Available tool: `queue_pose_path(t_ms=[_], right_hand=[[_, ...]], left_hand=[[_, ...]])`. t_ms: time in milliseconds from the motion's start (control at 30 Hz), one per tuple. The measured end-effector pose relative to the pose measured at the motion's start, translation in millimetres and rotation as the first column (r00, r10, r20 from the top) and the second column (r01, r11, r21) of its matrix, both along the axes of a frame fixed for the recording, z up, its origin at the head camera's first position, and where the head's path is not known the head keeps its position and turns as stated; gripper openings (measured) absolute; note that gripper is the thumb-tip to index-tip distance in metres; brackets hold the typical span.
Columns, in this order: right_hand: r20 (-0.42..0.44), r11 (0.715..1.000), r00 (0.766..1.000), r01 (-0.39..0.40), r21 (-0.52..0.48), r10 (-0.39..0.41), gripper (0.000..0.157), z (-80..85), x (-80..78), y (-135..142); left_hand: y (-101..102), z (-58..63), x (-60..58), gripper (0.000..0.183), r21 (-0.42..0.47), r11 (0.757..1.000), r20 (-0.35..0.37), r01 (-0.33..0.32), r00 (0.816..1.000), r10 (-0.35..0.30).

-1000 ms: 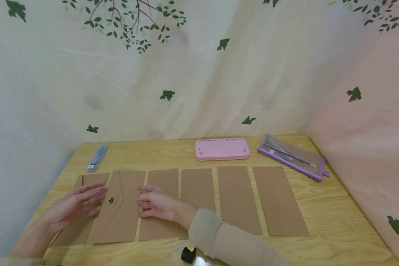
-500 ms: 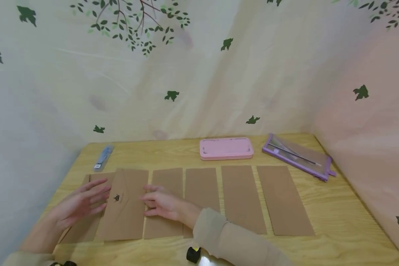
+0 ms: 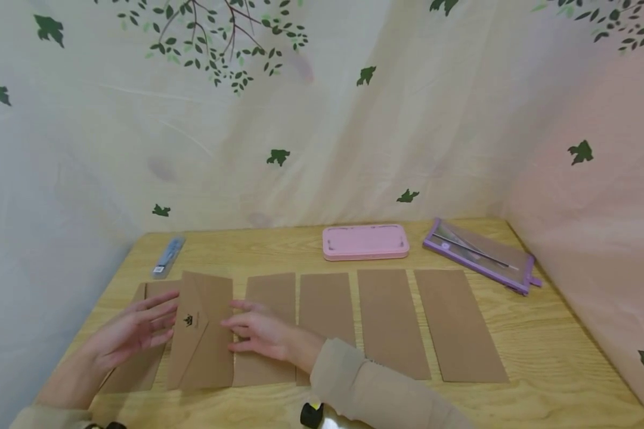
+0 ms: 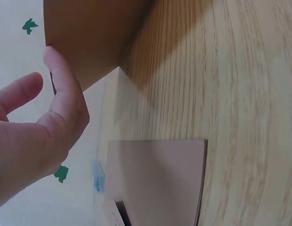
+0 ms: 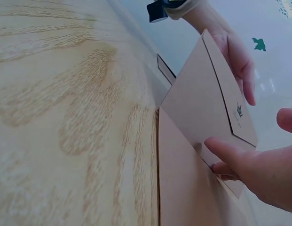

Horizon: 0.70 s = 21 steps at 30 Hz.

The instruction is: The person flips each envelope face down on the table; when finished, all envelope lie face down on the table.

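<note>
A brown kraft envelope [image 3: 211,339] with a pointed flap and a small black crown print stands tilted between both hands, its left side raised off the table. My left hand [image 3: 131,333] touches the raised left edge with its fingertips, and in the left wrist view the thumb is apart from the paper. At the opposite edge, my right hand [image 3: 263,330] has its fingertips against the paper, low near the table; its thumb [image 5: 288,120] stands away. Another envelope [image 3: 134,372] lies flat beneath the left hand. To the right, a brown envelope [image 3: 265,372] lies partly under the right hand.
Several more brown paper pieces, such as the rightmost one [image 3: 456,328], lie in a row on the wooden table [image 3: 558,357]. Behind them are a slim clear-blue pack [image 3: 168,256], a pink case [image 3: 365,242] and a purple-edged zip pouch [image 3: 480,256]. Printed cloth [image 3: 322,119] surrounds the table.
The crown-printed envelope has gone from lying nearly flat to tilted, its left side now higher. Both hands stay at its edges, with only slight shifts. The head view has moved a little.
</note>
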State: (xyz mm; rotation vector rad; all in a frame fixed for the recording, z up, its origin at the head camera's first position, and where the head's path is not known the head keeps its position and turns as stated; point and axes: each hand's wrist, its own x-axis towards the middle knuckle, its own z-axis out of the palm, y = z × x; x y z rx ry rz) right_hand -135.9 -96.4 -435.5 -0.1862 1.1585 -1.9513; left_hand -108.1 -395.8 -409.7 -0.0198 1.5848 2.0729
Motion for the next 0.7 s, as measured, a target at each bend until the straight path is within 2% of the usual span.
queue_pose_path(t_ms=[433,567,633,700], right_hand=[[0.004,1.0,1.0,-0.015,0.012,0.015,0.074,5.1,6.1,-9],[0.0,1.0,1.0,-0.029,0.008,0.029,0.073,5.6,7.2,-9],[-0.002,0.999,0.999,-0.035,0.003,0.035,0.072,5.8,7.0,-10],[-0.01,0.999,0.999,-0.043,-0.001,0.043,0.071,6.7,6.7,-9]], left_hand=[[11,-3.0,1.3,0.034,0.014,1.0,0.003,0.008,1.0,-0.008],[17,-2.1,-0.7,0.028,-0.077,0.997,0.007,-0.001,1.0,0.002],[20,-1.5,-1.7,0.025,-0.151,0.988,0.013,-0.018,1.0,0.02],[23,-0.8,-2.4,0.031,-0.208,0.978,0.023,-0.032,0.999,0.038]])
